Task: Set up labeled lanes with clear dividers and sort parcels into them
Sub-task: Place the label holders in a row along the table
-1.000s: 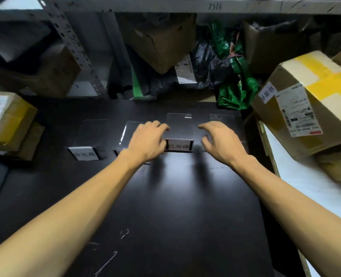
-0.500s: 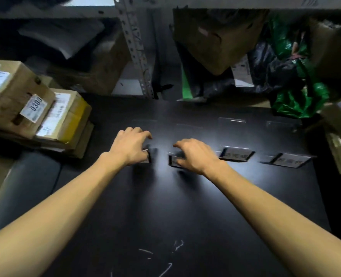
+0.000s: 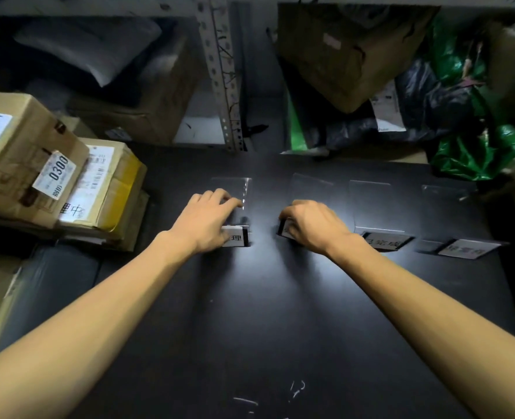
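Four clear acrylic dividers with white label strips stand in a row on the black table [image 3: 265,313]. My left hand [image 3: 203,220] grips the leftmost divider [image 3: 236,235], fingers over its label. My right hand [image 3: 312,225] grips the second divider [image 3: 306,186] at its label base. To the right stand the third divider [image 3: 383,240] and the fourth divider [image 3: 464,249], both untouched. Stacked cardboard parcels [image 3: 38,167] with shipping labels lie at the table's left edge.
A metal shelf post [image 3: 220,74] rises behind the table. A tilted cardboard box [image 3: 346,49] and black and green plastic bags [image 3: 467,116] crowd the back right. More boxes sit in the shadows on the back left shelf.
Both hands shifted left from the third divider to the first and second dividers. My view swung left, bringing the left parcel stack into sight and losing the big box at right.
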`<action>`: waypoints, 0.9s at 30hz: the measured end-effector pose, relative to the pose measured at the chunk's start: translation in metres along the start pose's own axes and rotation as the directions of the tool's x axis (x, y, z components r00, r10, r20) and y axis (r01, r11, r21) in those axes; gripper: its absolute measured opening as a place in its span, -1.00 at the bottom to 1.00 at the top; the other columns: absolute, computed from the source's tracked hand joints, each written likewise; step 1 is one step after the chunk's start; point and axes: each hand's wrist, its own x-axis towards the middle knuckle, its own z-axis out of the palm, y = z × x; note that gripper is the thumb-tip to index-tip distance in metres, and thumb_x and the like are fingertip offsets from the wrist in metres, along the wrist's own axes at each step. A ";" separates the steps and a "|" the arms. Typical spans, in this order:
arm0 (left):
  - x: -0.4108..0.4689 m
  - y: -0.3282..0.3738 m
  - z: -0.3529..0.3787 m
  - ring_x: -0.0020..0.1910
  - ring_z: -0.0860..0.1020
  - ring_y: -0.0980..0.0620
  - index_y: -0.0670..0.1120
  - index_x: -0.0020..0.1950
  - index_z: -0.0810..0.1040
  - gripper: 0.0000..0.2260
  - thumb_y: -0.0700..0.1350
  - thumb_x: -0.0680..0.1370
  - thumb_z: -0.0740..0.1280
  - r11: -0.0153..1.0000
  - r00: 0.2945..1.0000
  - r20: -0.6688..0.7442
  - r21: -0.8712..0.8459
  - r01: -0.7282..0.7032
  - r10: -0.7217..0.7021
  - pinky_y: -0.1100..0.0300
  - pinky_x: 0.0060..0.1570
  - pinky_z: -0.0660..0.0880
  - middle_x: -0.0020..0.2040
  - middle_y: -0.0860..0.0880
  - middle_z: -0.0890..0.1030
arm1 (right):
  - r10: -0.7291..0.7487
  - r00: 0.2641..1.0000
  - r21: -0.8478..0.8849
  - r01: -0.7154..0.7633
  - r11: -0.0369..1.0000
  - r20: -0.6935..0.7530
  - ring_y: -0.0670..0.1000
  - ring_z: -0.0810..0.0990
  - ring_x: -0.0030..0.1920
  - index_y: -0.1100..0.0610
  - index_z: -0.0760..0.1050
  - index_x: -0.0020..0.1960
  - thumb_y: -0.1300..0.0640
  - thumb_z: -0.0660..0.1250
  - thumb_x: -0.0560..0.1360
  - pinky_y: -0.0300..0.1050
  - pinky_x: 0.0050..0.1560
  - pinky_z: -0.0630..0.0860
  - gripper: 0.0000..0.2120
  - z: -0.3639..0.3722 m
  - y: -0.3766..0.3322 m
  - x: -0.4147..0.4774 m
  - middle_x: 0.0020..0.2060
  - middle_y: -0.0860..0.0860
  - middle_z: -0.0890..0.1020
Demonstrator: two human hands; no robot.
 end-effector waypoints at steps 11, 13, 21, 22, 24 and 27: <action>-0.021 -0.006 0.000 0.27 0.42 -0.13 0.01 0.47 0.32 -0.43 -0.04 0.45 0.33 0.983 0.982 -0.137 -0.147 0.107 -0.127 0.00 0.28 0.29 0.35 -0.06 0.40 | -0.019 0.999 0.019 0.020 1.000 -0.039 0.16 0.46 0.32 0.13 0.45 0.41 0.06 0.26 0.59 0.02 0.17 0.48 -0.60 -0.013 -0.014 0.001 0.32 0.08 0.51; -0.028 -0.009 -0.002 0.27 0.42 -0.14 0.00 0.47 0.33 -0.45 -0.07 0.47 0.32 0.973 0.973 -0.158 -0.187 0.136 -0.167 -0.02 0.27 0.31 0.35 -0.07 0.41 | -0.083 0.995 0.041 0.085 0.996 -0.048 0.14 0.45 0.34 0.12 0.42 0.42 0.00 0.27 0.59 0.01 0.21 0.46 -0.57 -0.017 -0.029 0.006 0.33 0.07 0.51; -0.053 -0.040 0.007 0.34 0.39 -0.11 -0.01 0.47 0.33 -0.49 -0.16 0.51 0.28 0.916 0.950 -0.139 -0.334 0.220 -0.279 -0.04 0.33 0.38 0.38 -0.08 0.40 | -0.170 0.985 -0.013 0.170 0.985 0.024 0.23 0.57 0.23 0.09 0.51 0.33 0.10 0.27 0.58 0.06 0.14 0.54 -0.67 0.004 -0.104 0.042 0.22 0.14 0.62; -0.056 -0.044 0.010 0.34 0.39 -0.11 -0.02 0.47 0.33 -0.49 -0.16 0.51 0.28 0.910 0.948 -0.133 -0.347 0.228 -0.288 -0.03 0.33 0.38 0.39 -0.08 0.40 | -0.152 0.988 -0.026 0.152 0.988 0.011 0.26 0.59 0.18 0.10 0.53 0.28 0.15 0.24 0.57 0.05 0.08 0.53 -0.70 0.008 -0.108 0.045 0.17 0.16 0.63; -0.059 -0.050 0.017 0.34 0.40 -0.11 -0.02 0.47 0.33 -0.49 -0.16 0.51 0.27 0.902 0.949 -0.119 -0.363 0.233 -0.293 -0.03 0.33 0.38 0.39 -0.08 0.40 | -0.117 0.993 -0.039 0.116 0.992 -0.024 0.28 0.60 0.11 0.09 0.57 0.22 0.21 0.22 0.56 0.03 0.00 0.52 -0.72 0.011 -0.110 0.050 0.10 0.17 0.65; -0.062 -0.057 0.023 0.33 0.40 -0.10 -0.01 0.47 0.32 -0.50 -0.15 0.52 0.26 0.901 0.955 -0.108 -0.373 0.219 -0.277 -0.02 0.32 0.39 0.38 -0.07 0.39 | -0.087 0.994 -0.014 0.086 0.996 -0.060 0.28 0.61 0.07 0.10 0.59 0.18 0.22 0.22 0.55 0.04 -0.04 0.51 -0.73 0.010 -0.108 0.057 0.06 0.18 0.65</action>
